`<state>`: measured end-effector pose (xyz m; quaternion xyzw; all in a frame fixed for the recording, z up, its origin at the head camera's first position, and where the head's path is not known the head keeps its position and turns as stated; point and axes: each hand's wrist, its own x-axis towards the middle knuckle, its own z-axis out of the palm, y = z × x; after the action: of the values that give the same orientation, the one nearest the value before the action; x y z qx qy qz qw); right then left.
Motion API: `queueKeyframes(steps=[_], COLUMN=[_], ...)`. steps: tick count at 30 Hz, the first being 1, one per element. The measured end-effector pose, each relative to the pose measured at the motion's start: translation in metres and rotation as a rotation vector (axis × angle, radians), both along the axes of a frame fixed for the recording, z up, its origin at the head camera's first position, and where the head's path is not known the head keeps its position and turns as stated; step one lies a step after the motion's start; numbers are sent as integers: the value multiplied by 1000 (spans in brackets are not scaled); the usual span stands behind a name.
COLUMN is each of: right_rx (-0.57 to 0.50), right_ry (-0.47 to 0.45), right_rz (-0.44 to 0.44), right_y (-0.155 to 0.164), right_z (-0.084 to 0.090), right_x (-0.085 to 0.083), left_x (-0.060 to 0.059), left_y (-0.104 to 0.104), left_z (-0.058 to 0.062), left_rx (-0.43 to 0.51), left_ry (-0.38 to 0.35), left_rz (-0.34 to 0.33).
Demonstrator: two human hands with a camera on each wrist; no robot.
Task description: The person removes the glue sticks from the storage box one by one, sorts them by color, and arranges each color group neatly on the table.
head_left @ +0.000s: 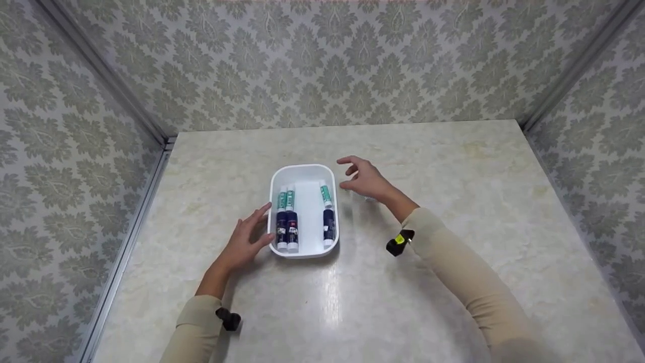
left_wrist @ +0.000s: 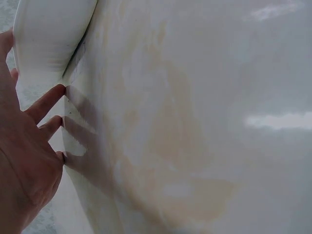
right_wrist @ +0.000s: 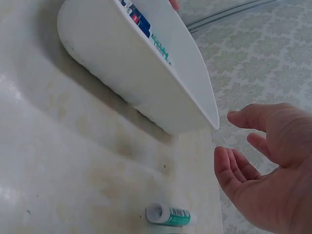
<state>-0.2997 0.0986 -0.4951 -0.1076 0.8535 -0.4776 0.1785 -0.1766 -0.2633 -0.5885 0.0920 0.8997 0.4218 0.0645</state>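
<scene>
A white plastic bin (head_left: pixel 310 252) stands on the table, holding glue sticks along both long sides. At its left are two dark blue glue sticks (head_left: pixel 287 229) with two green ones (head_left: pixel 286 199) beyond them. Along the right wall lie one dark blue glue stick (head_left: pixel 328 226) and one green glue stick (head_left: pixel 325 194). My left hand (head_left: pixel 244 242) touches the bin's left side, fingers spread. Beyond the right rim, my right hand (head_left: pixel 370 180) hovers with loosely bent fingers, holding nothing. A loose green glue stick (right_wrist: pixel 170 216) lies on the table below it, mostly hidden in the head view.
The pale marbled table (head_left: pixel 428 312) reaches back to a patterned wall (head_left: pixel 332 65). Similar walls with metal strips rise at both sides. Each sleeve carries a small black wrist device, such as the right one (head_left: pixel 398 244).
</scene>
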Motion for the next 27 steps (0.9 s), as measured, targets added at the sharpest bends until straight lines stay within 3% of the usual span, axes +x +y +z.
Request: queueKeyframes(steps=[15, 27], right_rx=[-42, -37], right_ry=[25, 26], right_rz=[80, 74], right_y=[-52, -84], right_z=[8, -4], right_x=[12, 11], left_x=[0, 0], left_y=[-1, -1], left_z=[1, 1], left_rx=[9, 0], left_ry=[4, -7], left_rz=[-13, -2])
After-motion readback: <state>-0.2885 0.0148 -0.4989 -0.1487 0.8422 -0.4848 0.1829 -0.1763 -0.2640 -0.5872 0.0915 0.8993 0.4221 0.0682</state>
